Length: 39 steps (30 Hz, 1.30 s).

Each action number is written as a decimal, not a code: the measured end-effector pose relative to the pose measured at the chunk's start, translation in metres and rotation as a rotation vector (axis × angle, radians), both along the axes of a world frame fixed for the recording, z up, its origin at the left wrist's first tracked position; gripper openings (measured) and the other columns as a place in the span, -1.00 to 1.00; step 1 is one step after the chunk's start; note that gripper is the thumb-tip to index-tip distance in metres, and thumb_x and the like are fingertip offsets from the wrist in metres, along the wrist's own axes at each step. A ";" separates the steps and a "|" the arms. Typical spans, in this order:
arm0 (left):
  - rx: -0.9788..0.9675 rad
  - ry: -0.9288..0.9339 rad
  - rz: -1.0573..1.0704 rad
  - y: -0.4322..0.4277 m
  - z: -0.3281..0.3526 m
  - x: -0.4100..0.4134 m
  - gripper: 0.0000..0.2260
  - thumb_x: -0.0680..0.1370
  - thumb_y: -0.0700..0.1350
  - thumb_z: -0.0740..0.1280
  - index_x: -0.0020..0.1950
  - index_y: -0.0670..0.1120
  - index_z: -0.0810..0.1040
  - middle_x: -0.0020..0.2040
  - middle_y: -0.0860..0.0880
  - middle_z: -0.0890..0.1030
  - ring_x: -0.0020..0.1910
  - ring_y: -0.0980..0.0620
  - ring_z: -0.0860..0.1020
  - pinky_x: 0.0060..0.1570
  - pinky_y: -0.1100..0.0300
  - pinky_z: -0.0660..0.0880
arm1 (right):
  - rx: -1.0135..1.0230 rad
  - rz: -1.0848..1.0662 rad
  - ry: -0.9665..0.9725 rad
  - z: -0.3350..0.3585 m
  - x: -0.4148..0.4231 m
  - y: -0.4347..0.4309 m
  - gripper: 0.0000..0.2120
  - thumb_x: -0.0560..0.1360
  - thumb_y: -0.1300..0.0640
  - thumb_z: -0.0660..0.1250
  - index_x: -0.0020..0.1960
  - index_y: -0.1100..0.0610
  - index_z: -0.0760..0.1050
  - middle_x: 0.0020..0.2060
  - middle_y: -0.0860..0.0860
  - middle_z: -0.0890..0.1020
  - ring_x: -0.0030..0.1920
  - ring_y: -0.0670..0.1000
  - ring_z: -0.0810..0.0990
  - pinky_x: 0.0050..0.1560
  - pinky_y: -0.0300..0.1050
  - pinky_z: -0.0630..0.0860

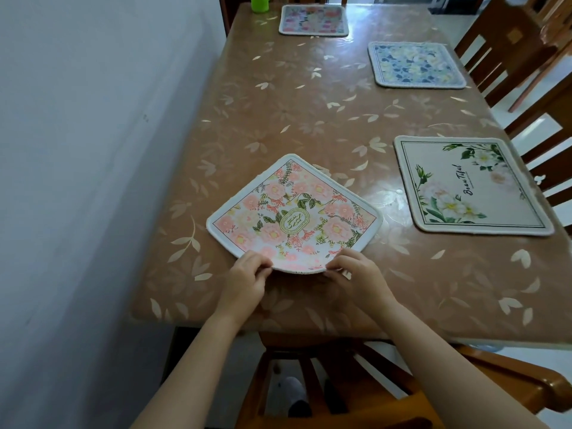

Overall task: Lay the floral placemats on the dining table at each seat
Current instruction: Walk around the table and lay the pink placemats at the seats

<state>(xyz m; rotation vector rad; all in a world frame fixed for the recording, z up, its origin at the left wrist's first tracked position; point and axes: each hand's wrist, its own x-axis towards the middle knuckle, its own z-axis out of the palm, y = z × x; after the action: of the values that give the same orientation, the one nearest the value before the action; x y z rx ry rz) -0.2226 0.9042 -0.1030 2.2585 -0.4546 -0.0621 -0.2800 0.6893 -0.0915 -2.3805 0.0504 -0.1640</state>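
1. Pinching the near corner of the pink floral placemat (294,215), the left hand (244,281) and the right hand (359,278) each close thumb over fingers on its edge, one to either side of that corner, so both grips are pressed onto the mat and not spread.
2. Lifted at the pinched corner, the mat curls up slightly there; the rest of it lies flat on the surface (309,113), turned like a diamond in the lower centre of the frame and not squared to the near edge.
3. Behind the hands, at the bottom of the frame, a wooden chair (340,376) stands at this end of the surface, so this seat looks like the one being served.
4. Already laid flat at centre right is the cream placemat with white flowers (470,184).
5. Further up the right side lies the blue floral placemat (416,65), and at the top centre the pastel floral placemat (313,20), each apparently beside a chair.
6. Judging from this, three seats are done and the fourth mat only needs turning square and releasing; the left side is against a wall (93,150).
7. A green cup (259,3) stands at the upper left corner, well apart from the mats.
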 end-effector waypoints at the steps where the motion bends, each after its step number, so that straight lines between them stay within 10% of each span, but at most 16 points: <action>1: 0.007 -0.005 -0.023 0.000 0.001 -0.002 -0.91 0.42 -0.32 0.39 -0.13 -0.17 0.55 -0.14 -0.06 0.55 -0.12 0.03 0.50 -0.13 0.30 0.42 | 0.001 0.003 -0.002 0.000 0.001 0.002 -0.93 0.34 0.29 0.45 -0.21 0.25 0.58 -0.23 0.09 0.59 -0.19 0.08 0.57 -0.18 -0.10 0.50; 10: 0.087 -0.148 -0.162 -0.019 0.009 -0.020 -0.97 0.43 -0.27 0.39 -0.15 -0.21 0.57 -0.21 -0.09 0.57 -0.20 -0.03 0.50 -0.19 0.16 0.44 | 0.000 0.132 0.001 -0.004 0.010 0.035 -0.93 0.37 0.20 0.43 -0.24 0.19 0.58 -0.26 0.05 0.57 -0.22 0.05 0.54 -0.23 -0.13 0.46; 25: -0.080 0.222 0.217 0.048 -0.005 -0.018 -0.74 0.36 -0.33 0.45 -0.25 0.05 0.57 -0.24 0.11 0.56 -0.20 0.19 0.52 -0.21 0.52 0.36 | -0.176 0.120 0.105 -0.019 0.017 -0.011 -0.89 0.34 0.32 0.42 -0.13 0.23 0.59 -0.12 0.14 0.60 -0.03 0.17 0.55 -0.11 0.05 0.53; 39: 0.088 -0.013 -0.060 -0.001 -0.015 -0.034 -0.92 0.37 -0.30 0.46 -0.18 -0.18 0.65 -0.20 -0.08 0.59 -0.16 0.01 0.54 -0.13 0.09 0.54 | -0.192 0.006 0.174 -0.010 0.002 -0.026 -0.95 0.34 0.18 0.43 -0.21 0.15 0.60 -0.20 0.02 0.61 -0.17 0.03 0.55 -0.23 -0.11 0.50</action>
<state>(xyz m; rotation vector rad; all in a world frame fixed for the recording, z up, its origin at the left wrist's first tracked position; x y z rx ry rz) -0.2562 0.9035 -0.1185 2.3319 -0.5363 -0.1002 -0.2778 0.6635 -0.1018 -2.5809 0.1152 0.0440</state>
